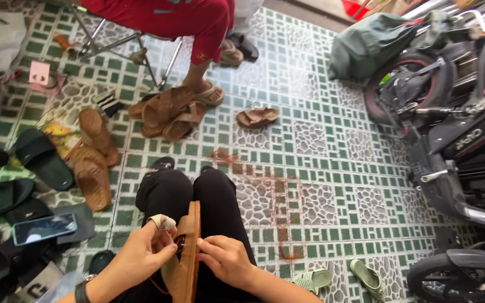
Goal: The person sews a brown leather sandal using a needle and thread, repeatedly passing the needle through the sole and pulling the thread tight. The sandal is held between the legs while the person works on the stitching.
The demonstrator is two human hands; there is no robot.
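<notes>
Head view: both hands pinch a brown sandal [188,252] held on edge over the lap at six o'clock, left hand [141,255] closed on its left side, right hand [227,259] gripping its right. Loose sandals [166,115] lie at eleven o'clock, a motorbike [456,129] at three.

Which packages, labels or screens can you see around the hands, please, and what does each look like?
Phone: lying flat on the floor to the left of the left hand, a dark rectangle whose screen reflects pale blue.
Pink card: far left on the tiles, a small, squarish pink tag.
Yellow packet: left, beside the brown sandals, crumpled, yellow and orange.
</notes>
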